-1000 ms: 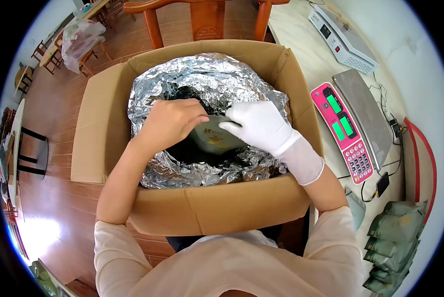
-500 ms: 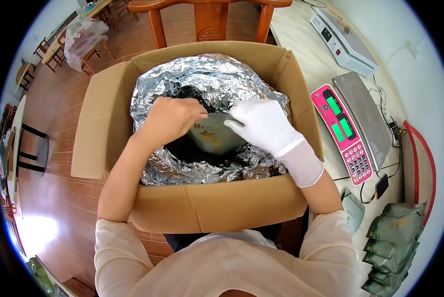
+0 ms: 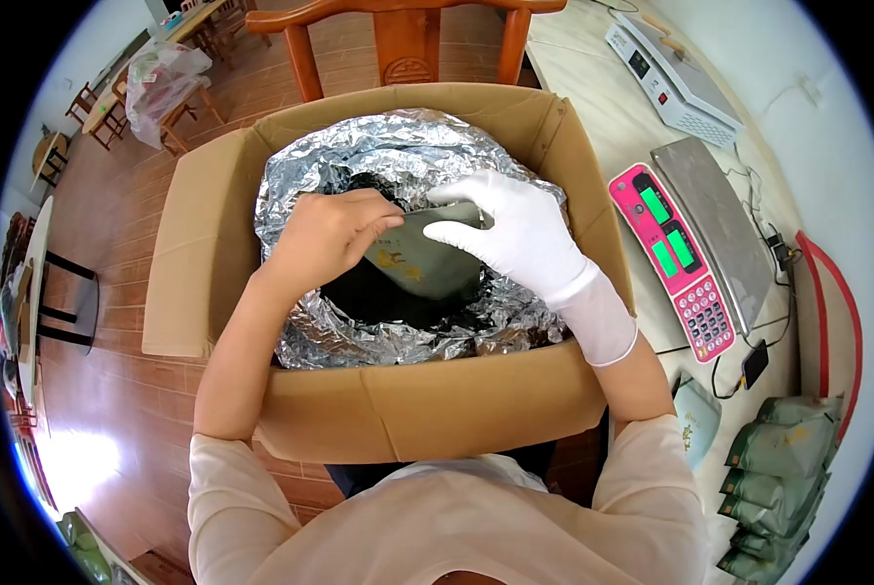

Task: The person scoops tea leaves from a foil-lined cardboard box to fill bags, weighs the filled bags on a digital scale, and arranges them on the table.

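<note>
Left hand: the bare left hand (image 3: pixel 337 239) is closed, pinching the upper left edge of the pouch between thumb and fingers.
Right hand: the right hand (image 3: pixel 517 242), in a white cloth glove, is opened out, thumb and fingers parted around the pouch's upper right edge; whether it touches the pouch I cannot tell.
Pouch: a grey-green, flat-sided pouch with gold print (image 3: pixel 425 261) hangs tilted from the left hand, over the middle of the foil lining.
Foil lining: crumpled silver foil (image 3: pixel 403 132) rings a hollow of dark, loose material (image 3: pixel 359 297), its exact kind unclear.
Box: the foil sits inside an open brown cardboard box (image 3: pixel 456 414), flaps folded outward on the near and left sides.
Counter: to the right, a pale stone-look counter (image 3: pixel 566 58) bears a pink digital scale with lit green displays (image 3: pixel 673 258) and, beyond it, a white boxy appliance with a red switch (image 3: pixel 673 86).
Other pouches: several grey-green filled pouches (image 3: pixel 783 444) lie overlapping at lower right; one lone pale green pouch (image 3: pixel 698 419) lies near them.
Chair: a reddish-brown wooden chair (image 3: pixel 408 44) stands behind the box.
</note>
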Available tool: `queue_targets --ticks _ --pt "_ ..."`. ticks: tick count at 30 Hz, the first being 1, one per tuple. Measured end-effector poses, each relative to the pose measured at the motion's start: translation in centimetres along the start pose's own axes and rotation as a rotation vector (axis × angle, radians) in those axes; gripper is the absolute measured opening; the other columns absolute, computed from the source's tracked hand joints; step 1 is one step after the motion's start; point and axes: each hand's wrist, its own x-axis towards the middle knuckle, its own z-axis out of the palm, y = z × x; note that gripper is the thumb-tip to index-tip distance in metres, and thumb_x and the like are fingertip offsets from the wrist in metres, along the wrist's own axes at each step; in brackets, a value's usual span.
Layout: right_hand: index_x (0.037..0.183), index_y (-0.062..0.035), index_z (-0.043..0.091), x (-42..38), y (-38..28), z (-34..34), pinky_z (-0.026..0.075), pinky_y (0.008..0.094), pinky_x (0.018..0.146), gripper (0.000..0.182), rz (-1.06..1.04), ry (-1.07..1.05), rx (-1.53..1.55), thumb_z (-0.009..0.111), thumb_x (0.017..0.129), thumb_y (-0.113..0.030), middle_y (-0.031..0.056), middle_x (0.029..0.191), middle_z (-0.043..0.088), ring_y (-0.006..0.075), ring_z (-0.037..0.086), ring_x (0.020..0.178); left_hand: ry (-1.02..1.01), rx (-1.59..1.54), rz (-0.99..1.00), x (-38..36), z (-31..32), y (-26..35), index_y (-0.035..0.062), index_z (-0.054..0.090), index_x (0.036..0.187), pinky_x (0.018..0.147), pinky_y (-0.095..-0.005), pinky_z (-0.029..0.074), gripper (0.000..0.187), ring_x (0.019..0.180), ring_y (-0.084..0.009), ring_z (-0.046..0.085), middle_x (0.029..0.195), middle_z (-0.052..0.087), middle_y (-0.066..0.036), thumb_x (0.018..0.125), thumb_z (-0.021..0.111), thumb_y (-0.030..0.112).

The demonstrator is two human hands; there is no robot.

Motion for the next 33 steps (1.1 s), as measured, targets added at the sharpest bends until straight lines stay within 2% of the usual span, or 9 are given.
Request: queue_targets --ticks 7,9,17,18,20,22,25,27,33 --pt "0.080 -0.0126 0.065 0.0 -0.3 -0.5 0.046 0.0302 0.055 0.012 -0.225 -0.058 -0.409 0.069 0.076 -0.023 0.0026 0.071 0.057 0.0224 0.058 0.063 0.020 -0.049 0.004 0.2 -0.6 -0.3 0.0025 0.064 0.085 0.059 -0.0318 0.048 0.007 0.066 -0.0274 0.060 0.076 0.062 -0.010 0.083 0.062 0.009" --pt "0.074 -0.0139 0.064 0.1 -0.6 -1.6 0.045 0.0298 0.049 0.013 -0.228 0.091 -0.624 0.069 0.076 -0.026 0.0033 0.063 0.053 0.0222 0.056 0.055 0.118 0.026 0.017 0.5 -1.7 -1.1 0.0012 0.063 0.085 0.058 -0.0308 0.047 0.007 0.063 -0.0270 0.059 0.075 0.062 -0.012 0.082 0.063 0.008" --pt "0.081 -0.0039 0.066 -0.1 0.1 -2.3 0.046 0.0260 0.059 0.015 -0.009 0.543 -0.093 0.069 0.080 -0.018 0.0072 0.072 0.063 0.0161 0.058 0.060 0.403 -0.201 -0.179 0.2 -2.9 -3.3 0.0021 0.063 0.083 0.063 -0.0276 0.048 0.020 0.068 -0.0154 0.063 0.072 0.064 -0.006 0.089 0.057 0.019" --pt "0.083 -0.0012 0.066 -0.1 -0.2 -2.6 0.045 0.0250 0.060 0.017 0.102 0.594 0.004 0.069 0.082 -0.018 0.0067 0.073 0.064 0.0131 0.056 0.062 0.370 -0.376 -0.320 0.1 -2.9 -4.1 -0.0014 0.060 0.088 0.080 -0.0277 0.047 0.028 0.082 -0.0129 0.061 0.082 0.064 -0.005 0.096 0.047 0.021" --pt "0.087 0.0038 0.065 0.0 -0.1 -2.8 0.043 0.0231 0.063 0.023 0.191 0.693 0.269 0.066 0.086 -0.019 0.0024 0.073 0.062 0.0066 0.050 0.068 0.410 -0.565 -0.291 0.3 -2.3 -4.8 -0.0005 0.059 0.095 0.086 -0.0299 0.046 0.029 0.090 -0.0148 0.060 0.089 0.064 -0.006 0.097 0.045 0.025" --pt "0.087 0.0038 0.065 0.0 -0.6 -2.8 0.042 0.0225 0.063 0.024 0.196 0.707 0.231 0.065 0.087 -0.020 0.0015 0.072 0.061 0.0064 0.049 0.068 0.353 -0.811 -0.169 0.5 -1.7 -4.8 0.0025 0.053 0.116 0.097 -0.0355 0.040 0.040 0.108 -0.0196 0.056 0.110 0.061 -0.011 0.097 0.042 0.036" --pt "0.088 0.0039 0.064 -0.3 -0.5 -2.4 0.041 0.0220 0.062 0.027 0.224 0.693 0.205 0.062 0.089 -0.023 0.0003 0.070 0.059 0.0056 0.047 0.068 0.280 -0.850 -0.169 0.2 -0.8 -1.7 0.0032 0.048 0.124 0.102 -0.0351 0.035 0.046 0.114 -0.0219 0.052 0.113 0.059 -0.012 0.094 0.049 0.038" --pt "0.089 0.0041 0.064 -0.6 -0.5 -1.9 0.041 0.0225 0.061 0.027 0.220 0.697 0.255 0.063 0.089 -0.023 0.0011 0.070 0.059 0.0060 0.046 0.066 0.274 -0.951 -0.187 0.2 -0.4 -1.8 0.0017 0.052 0.118 0.097 -0.0319 0.038 0.042 0.107 -0.0180 0.055 0.108 0.060 -0.008 0.092 0.055 0.034" --pt "0.092 0.0033 0.065 -2.3 -1.2 -2.3 0.044 0.0247 0.063 0.022 0.283 0.663 0.181 0.065 0.086 -0.018 0.0056 0.075 0.063 0.0089 0.053 0.067 0.205 -0.528 -0.210 0.5 0.6 -2.9 -0.0006 0.059 0.087 0.073 -0.0265 0.045 0.021 0.076 -0.0105 0.054 0.077 0.059 -0.004 0.088 0.061 0.021"
